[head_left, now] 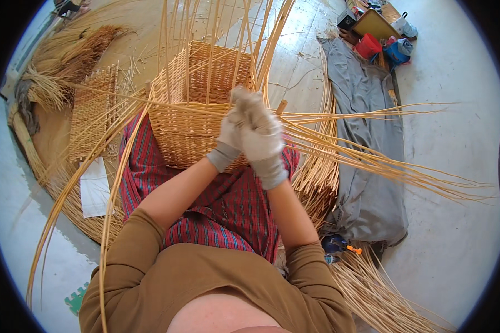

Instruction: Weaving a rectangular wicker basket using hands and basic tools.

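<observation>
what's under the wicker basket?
The wicker basket rests on the person's lap, on a red striped skirt. Both gloved hands, left hand and right hand, cover its near rim. Its underside is hidden.

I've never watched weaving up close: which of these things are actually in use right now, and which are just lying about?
In use:
- basket on the lap
- long canes being worked
- left hand and right hand, gloved, gripping the canes

Lying about:
- flat woven panel
- grey cloth
- white paper
- red box
</observation>
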Demonstrator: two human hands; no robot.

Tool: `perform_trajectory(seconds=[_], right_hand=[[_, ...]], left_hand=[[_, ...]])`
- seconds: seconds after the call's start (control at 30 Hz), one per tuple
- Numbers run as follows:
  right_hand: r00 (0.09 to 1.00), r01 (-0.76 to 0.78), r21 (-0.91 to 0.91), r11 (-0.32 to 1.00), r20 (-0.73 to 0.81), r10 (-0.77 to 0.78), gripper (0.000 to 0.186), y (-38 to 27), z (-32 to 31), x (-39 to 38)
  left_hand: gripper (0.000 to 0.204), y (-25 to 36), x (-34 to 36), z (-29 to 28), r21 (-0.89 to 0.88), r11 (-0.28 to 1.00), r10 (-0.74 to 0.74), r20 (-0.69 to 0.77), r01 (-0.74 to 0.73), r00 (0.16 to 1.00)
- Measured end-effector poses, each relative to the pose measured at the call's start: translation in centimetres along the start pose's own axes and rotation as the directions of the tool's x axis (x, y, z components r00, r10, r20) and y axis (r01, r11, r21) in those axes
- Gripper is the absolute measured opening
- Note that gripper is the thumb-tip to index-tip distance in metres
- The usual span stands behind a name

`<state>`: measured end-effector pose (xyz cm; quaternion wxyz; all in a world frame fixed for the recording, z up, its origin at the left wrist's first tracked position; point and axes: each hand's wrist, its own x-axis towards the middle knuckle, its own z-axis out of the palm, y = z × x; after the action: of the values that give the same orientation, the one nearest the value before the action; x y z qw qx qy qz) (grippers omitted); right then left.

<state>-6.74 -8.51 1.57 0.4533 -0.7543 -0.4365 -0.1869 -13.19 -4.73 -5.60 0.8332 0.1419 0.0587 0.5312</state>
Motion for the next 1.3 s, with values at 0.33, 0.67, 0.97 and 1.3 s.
perform_trajectory(seconds=[0.33, 0.67, 0.97, 1.3], right_hand=[[0.927, 0.130, -0.167, 0.977, 0.369, -0.061, 0.060, 6.7, -3.6, 3.0], [0.821, 0.086, 0.006, 0.996, 0.565, -0.075, 0.048, 6.6, -5.4, 5.4], [0.910, -0.086, 0.185, 0.979, 0.414, 0.001, 0.025, 11.4, -0.3, 3.0], [0.937, 0.230, -0.187, 0.955, -0.224, -0.269, 0.040, 1.0, -1.0, 1.9]], left_hand=[[0.021, 6.1, 4.0, 13.3, 0.819, 0.549, 0.200, 0.063, -0.165, 0.978], [0.020, 6.7, 2.4, 6.6, 0.694, 0.698, 0.098, 0.149, -0.175, 0.984], [0.037, 0.6, 3.1, 13.9, 0.798, -0.039, 0.048, 0.603, -0.602, 0.796], [0.041, 22.1, -5.9, -7.1, 0.496, 0.647, 0.566, 0.196, -0.579, 0.801]])
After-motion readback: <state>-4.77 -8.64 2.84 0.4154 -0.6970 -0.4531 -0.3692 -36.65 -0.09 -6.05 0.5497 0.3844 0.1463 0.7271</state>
